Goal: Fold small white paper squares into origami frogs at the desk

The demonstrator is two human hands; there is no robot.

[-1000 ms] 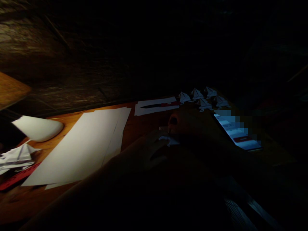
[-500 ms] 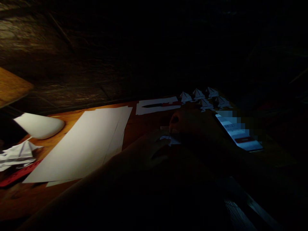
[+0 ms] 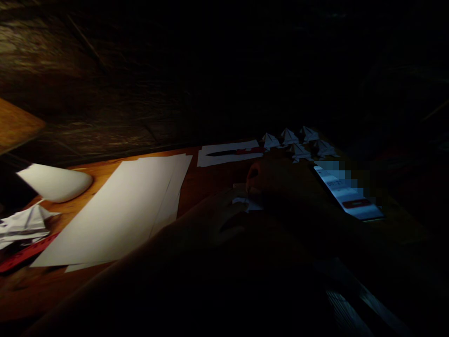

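Observation:
The scene is very dark. My left hand and my right hand meet at mid-table over a small piece of white folded paper. Both hands have their fingers curled onto it, pinching it against the wooden table. Little of the paper shows between the fingers. My forearms run back toward the lower edge in shadow.
A stack of white sheets lies left of the hands. Behind are a paper strip with a knife on it, several folded paper figures, a lit phone, a white lamp shade, crumpled folded paper and a red ruler.
Nothing has visibly moved on the table; the view shifts slightly and both hands stay pinched on the small paper.

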